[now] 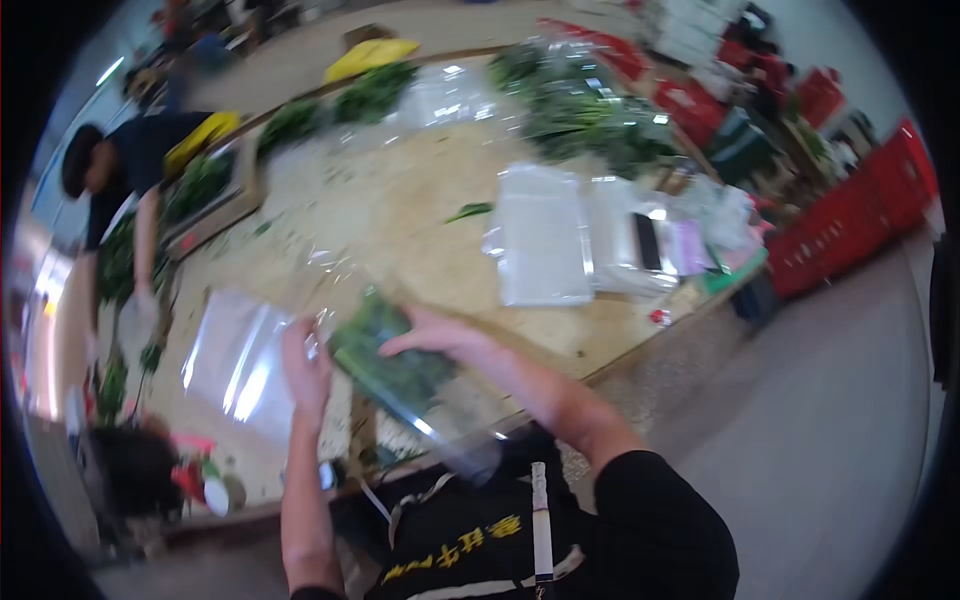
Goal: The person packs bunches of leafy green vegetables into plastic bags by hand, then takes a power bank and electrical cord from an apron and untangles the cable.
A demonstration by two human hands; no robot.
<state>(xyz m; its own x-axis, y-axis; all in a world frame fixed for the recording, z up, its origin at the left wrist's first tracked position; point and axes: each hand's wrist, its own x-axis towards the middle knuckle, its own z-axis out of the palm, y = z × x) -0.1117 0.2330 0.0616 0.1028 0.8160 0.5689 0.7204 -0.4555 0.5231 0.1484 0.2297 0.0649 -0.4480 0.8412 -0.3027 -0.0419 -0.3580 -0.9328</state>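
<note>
The pale table (400, 215) lay behind the bag of greens (395, 365), which sat towards seven o'clock. The right hand (435, 335) clasped its side; blur hid whether the left hand (308, 370) gripped. Light, even pressure seemed best for unbruised leaves.

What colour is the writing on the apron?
The writing is yellow on the black apron, best seen in the head view.
</note>
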